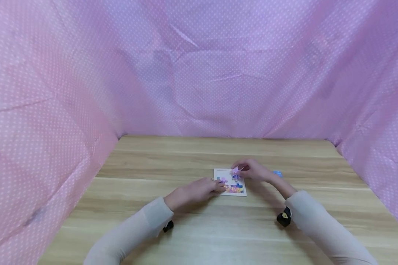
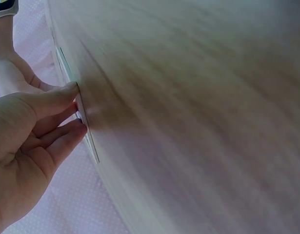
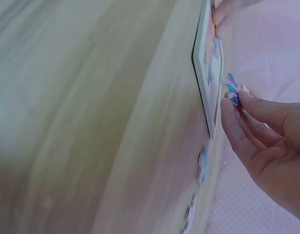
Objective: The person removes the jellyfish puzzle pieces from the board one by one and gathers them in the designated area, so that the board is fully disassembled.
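Observation:
A white-framed puzzle tray (image 1: 244,193) lies on the table, colourful pieces (image 1: 234,189) filling its lower part and more along its left side. My left hand (image 1: 203,188) rests at the tray's lower left, its fingertips over the edge and the nearby pieces. In the left wrist view, the thumb and fingers (image 2: 67,141) stand apart along the thin tray edge. My right hand (image 1: 252,170) pinches a pink-and-blue puzzle piece (image 3: 231,88) between thumb and fingers. That piece hangs tilted above the tray's upper right part, where the pale base shows.
Loose blue puzzle pieces (image 1: 277,173) lie right of the tray, partly hidden behind my right forearm. The wood-grain table (image 1: 185,154) meets a pink dotted cloth (image 1: 199,73) at the back and sides. Black wrist devices (image 1: 284,218) hang below both sleeves.

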Demonstrator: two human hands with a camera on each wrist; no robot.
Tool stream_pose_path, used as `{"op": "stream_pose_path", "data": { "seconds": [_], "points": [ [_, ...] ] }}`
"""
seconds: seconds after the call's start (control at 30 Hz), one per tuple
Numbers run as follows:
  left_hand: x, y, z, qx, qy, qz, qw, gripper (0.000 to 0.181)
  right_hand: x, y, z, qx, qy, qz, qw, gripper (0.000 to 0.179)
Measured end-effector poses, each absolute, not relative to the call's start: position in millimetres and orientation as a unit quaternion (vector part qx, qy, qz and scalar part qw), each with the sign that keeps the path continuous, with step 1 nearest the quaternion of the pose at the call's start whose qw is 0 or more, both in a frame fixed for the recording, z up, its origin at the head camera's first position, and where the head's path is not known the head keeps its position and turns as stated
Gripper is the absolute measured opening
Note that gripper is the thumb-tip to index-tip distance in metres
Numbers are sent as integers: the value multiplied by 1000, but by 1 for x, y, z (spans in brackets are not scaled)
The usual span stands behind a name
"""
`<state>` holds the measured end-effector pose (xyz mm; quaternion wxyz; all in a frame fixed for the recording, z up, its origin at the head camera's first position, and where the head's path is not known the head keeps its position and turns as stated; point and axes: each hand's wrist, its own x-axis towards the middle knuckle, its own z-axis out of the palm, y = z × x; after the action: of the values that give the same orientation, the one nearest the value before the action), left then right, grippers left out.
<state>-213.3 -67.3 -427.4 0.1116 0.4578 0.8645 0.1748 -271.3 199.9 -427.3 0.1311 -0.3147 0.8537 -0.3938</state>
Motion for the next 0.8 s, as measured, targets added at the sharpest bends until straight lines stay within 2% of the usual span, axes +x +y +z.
{"op": "stream_pose_path", "data": {
  "seconds": [0.23, 0.8],
  "points": [
    [-216, -65, -426, 463, 864, 162, 110, 33, -267, 219, -418, -258, 849, -437, 147, 27],
    [-213, -67, -425, 453, 870, 160, 109, 33, -255, 270, -421, -234, 885, -390, 98, 28]
  ]
}}
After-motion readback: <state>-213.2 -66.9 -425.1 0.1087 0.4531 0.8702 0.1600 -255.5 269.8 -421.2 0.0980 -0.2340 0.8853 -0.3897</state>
